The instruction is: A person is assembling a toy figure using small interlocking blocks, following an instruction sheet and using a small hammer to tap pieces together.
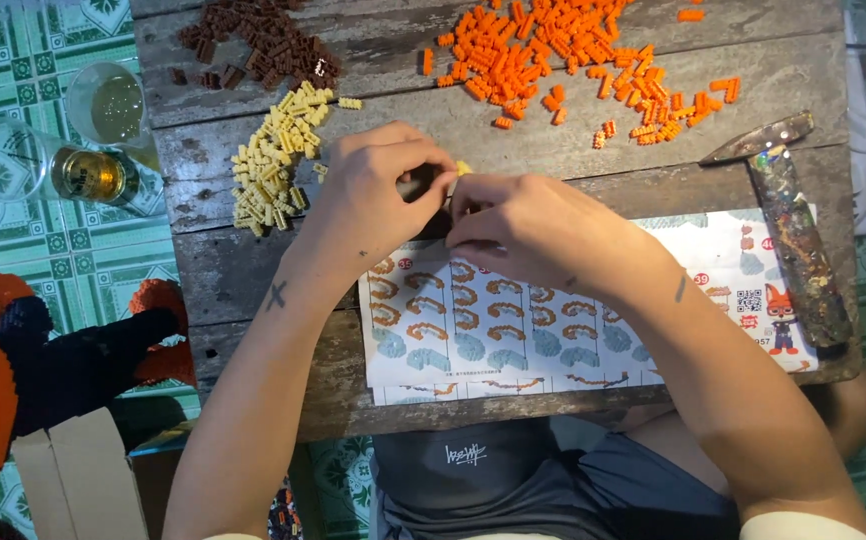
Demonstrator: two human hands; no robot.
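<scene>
My left hand (pixel 378 190) and my right hand (pixel 528 225) meet over the middle of a worn wooden table (pixel 253 260). Both pinch a small dark block assembly (pixel 421 186) between the fingertips, with a bit of yellow brick (pixel 464 168) showing at its top. Most of the piece is hidden by my fingers. Under my right hand lies a printed instruction sheet (pixel 513 330) with rows of build steps. A pile of yellow bricks (pixel 273 155) sits just left of my left hand.
Orange bricks (pixel 563 55) spread across the back right, brown bricks (pixel 258 40) at the back left. A hammer (pixel 788 210) lies at the right edge. Two glasses (pixel 103 140) stand on the floor at left, beside an orange and dark brick figure (pixel 43 360) and a cardboard box (pixel 78 480).
</scene>
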